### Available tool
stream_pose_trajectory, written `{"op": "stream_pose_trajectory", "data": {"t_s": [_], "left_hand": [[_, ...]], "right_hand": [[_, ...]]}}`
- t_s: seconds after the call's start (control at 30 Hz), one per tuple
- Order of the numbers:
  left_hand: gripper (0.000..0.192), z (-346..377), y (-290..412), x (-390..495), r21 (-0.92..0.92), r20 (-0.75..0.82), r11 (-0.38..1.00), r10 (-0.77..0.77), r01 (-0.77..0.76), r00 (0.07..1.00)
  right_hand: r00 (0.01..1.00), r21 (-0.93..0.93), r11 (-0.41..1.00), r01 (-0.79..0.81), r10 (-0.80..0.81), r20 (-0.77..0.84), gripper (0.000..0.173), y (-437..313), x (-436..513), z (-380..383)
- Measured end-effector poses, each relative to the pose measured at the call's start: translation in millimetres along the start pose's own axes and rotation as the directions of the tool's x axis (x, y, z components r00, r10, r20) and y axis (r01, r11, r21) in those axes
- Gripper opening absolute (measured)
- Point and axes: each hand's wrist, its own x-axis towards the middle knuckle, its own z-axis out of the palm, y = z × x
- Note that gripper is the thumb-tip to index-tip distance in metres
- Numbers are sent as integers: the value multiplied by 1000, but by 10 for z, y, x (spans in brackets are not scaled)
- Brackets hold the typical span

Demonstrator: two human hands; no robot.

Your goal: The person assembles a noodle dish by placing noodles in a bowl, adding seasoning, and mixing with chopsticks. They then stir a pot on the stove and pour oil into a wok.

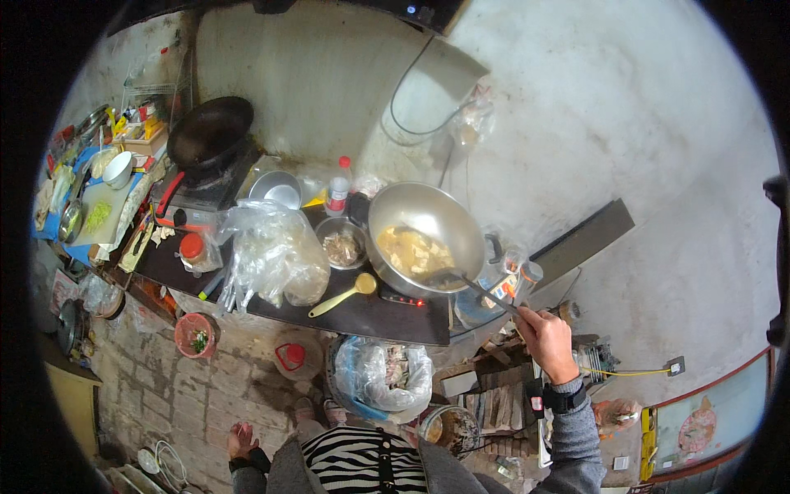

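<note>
My right hand is closed around the dark handle of a cooking spatula, whose blade rests at the near inner side of a deep steel pot. Pale chunks of food in yellowish liquid lie in the pot's bottom. The pot stands on a cooker with a red light, on a dark table. Low at the left, my left hand hangs beside my body over the floor, fingers apart and holding nothing. A yellow-green ladle and a metal bowl of dark food pieces lie left of the pot.
Plastic bags, a red-lidded jar and a red-capped bottle crowd the table. A black wok stands at the back left. Below the table's edge are a lined bin, a red-capped jug and a pink basket.
</note>
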Motion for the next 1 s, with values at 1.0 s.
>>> {"op": "stream_pose_trajectory", "data": {"t_s": [1.0], "left_hand": [[20,-852,-142,-290,-128,-18,991,44,-46,999]], "right_hand": [[978,154,978,-139,160,-135,16,-6,873,1500]]}}
